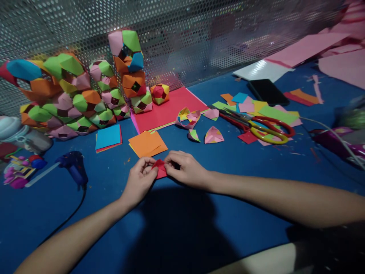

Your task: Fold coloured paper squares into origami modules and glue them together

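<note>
A small red piece of folded paper [161,170] is held just above the blue table, near its middle. My left hand [140,177] pinches its left side between thumb and fingers. On the other side, my right hand [185,167] grips the paper's right edge with thumb and fingertips. Just beyond the hands lie orange paper squares [148,144], overlapping one another. A stack of squares with a blue one [108,137] on top rests to their left. Folded pink and yellow paper pieces [214,135] sit to the right, beside a partly joined paper ring [188,118].
Colourful folded-paper balls [85,101] are piled against a perforated metal panel [182,49]. A blue glue gun [74,167] with its cord lies at left. Scissors [273,133] rest on paper scraps at right, near a dark phone [268,91]. Pink sheets [308,49] lie at the back right.
</note>
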`<state>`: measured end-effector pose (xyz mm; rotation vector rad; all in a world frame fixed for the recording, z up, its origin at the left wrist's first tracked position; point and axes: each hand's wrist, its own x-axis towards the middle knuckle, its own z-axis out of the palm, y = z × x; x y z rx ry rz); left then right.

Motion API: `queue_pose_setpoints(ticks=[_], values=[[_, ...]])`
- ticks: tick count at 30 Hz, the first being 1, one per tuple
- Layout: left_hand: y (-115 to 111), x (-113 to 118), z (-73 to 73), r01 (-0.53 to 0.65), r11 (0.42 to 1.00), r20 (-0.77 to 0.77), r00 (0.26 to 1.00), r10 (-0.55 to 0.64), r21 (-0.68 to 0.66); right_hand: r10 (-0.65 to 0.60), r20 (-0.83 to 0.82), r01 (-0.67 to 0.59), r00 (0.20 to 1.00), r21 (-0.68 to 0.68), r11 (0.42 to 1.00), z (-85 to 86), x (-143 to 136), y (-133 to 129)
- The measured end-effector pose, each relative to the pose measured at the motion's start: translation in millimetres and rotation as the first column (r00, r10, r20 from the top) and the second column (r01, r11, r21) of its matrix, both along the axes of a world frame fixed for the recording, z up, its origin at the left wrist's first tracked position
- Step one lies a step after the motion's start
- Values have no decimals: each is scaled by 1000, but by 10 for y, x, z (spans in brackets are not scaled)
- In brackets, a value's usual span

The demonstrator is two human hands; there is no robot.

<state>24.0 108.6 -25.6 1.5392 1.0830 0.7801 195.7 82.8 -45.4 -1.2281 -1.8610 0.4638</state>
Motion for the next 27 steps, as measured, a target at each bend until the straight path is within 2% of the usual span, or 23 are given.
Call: queue_pose_setpoints(ticks=[7, 15, 19, 27], values=[[-8, -16, 57, 59, 993, -125, 991, -47, 97, 24, -62, -21, 998, 54, 998, 31, 3, 0], [16, -35, 30, 26, 996, -69, 997, -20, 90, 39, -156, -39, 987, 7, 999, 78, 9, -1], [25, -30, 47, -3, 995, -103, 995, 13, 97, 66, -170, -69, 983, -12, 998, 89, 9, -7], [17, -25, 48, 51, 987, -149, 988, -28, 149, 103, -177, -104, 979, 4, 995, 82, 16, 2]])
